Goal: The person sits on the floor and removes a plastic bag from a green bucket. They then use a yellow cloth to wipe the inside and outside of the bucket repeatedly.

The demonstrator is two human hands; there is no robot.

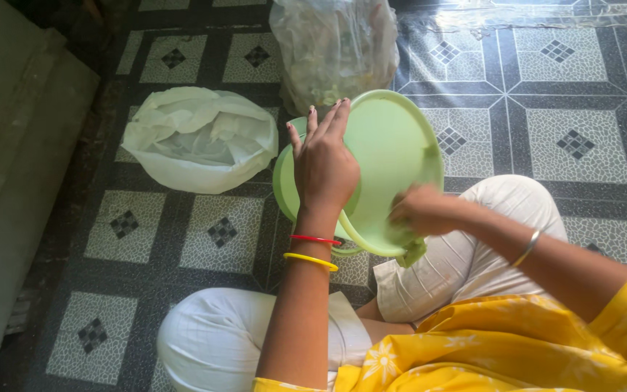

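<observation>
Pale green plastic tray (393, 156), oval, tipped on edge over the lap, long axis running up-right toward the clear plastic bag (332, 47); left hand (323, 165) flat, fingers spread on its rim, right hand (421, 210) blurred, clutching a green cloth (411, 252) at its lower edge.
</observation>
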